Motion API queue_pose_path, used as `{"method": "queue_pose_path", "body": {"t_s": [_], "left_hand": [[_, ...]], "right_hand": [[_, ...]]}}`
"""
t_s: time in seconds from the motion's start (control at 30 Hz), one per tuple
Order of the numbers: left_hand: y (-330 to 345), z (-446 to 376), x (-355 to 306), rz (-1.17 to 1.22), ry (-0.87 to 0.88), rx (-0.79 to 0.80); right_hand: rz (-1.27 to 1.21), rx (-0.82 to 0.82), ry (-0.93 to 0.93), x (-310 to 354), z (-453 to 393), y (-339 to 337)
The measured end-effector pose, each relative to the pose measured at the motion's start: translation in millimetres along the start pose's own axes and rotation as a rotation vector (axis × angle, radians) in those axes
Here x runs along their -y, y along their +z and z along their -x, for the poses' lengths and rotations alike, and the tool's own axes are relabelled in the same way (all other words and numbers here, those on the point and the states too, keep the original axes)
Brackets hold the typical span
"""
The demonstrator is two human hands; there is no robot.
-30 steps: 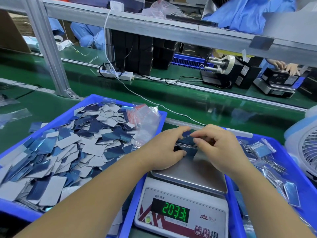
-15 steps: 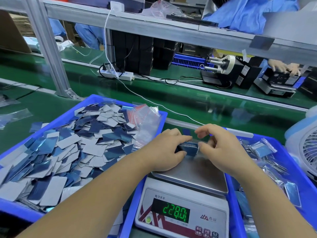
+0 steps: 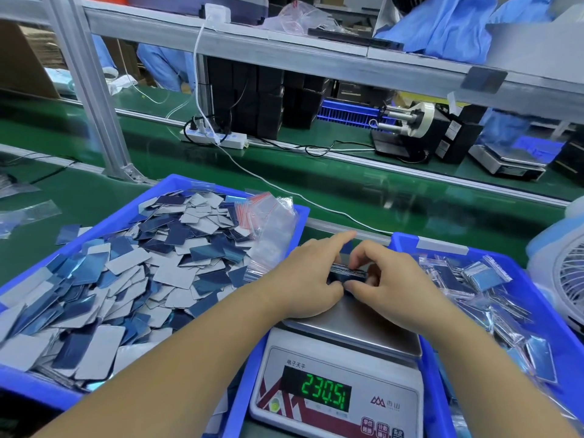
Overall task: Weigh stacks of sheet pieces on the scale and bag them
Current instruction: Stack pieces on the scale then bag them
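A thin stack of dark blue sheet pieces point(image 3: 347, 273) stands on edge over the steel pan of the scale point(image 3: 363, 327). My left hand point(image 3: 306, 279) grips its left end, index finger stretched over the top. My right hand point(image 3: 392, 282) pinches its right end. Both hands rest on the pan. The green display point(image 3: 325, 392) reads about 230.5. Loose blue and grey sheet pieces point(image 3: 126, 279) fill the blue tray on the left point(image 3: 31, 387). Empty clear zip bags point(image 3: 268, 222) lie at that tray's far right corner.
A blue tray on the right point(image 3: 537, 298) holds several filled bags point(image 3: 483, 276). A white fan point(image 3: 565, 279) stands at the far right. Behind runs a green conveyor point(image 3: 347, 191) with a power strip point(image 3: 215, 137), a tape dispenser point(image 3: 407, 128) and another scale point(image 3: 505, 159).
The stack has been turned up onto its edge between both hands. My left index finger has stretched out over it. The scale reading rose from about 203 to 230.
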State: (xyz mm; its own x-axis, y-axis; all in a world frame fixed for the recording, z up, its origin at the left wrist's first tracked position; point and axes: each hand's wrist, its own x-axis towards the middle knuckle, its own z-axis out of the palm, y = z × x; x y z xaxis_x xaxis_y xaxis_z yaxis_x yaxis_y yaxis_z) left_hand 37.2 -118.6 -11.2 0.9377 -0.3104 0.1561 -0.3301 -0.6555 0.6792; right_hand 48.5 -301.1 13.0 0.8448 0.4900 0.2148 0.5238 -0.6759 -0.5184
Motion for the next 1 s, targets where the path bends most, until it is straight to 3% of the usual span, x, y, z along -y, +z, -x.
{"method": "queue_pose_path", "body": {"t_s": [0.2,0.37,0.47,0.77,1.0], "left_hand": [[-1.2,-1.9,-1.7,0.062,-0.017,-0.001],[-5.9,-1.1,-13.0,0.514,-0.089,-0.103],[-5.1,-0.4,-18.1,0.658,-0.092,-0.068],[-2.9,-3.5,-18.4,0.756,-0.094,-0.011],[-7.5,-2.4,-23.3,0.808,-0.116,-0.106]], "right_hand": [[-0.029,-0.052,-0.048,1.3,-4.0,13.3],[0.011,-0.033,-0.001,-2.3,-5.5,11.6],[0.006,-0.023,0.023,-1.4,-4.7,12.2],[0.066,-0.039,-0.014,10.0,-9.4,23.0],[0.026,-0.05,0.047,5.3,-5.6,12.4]]}}
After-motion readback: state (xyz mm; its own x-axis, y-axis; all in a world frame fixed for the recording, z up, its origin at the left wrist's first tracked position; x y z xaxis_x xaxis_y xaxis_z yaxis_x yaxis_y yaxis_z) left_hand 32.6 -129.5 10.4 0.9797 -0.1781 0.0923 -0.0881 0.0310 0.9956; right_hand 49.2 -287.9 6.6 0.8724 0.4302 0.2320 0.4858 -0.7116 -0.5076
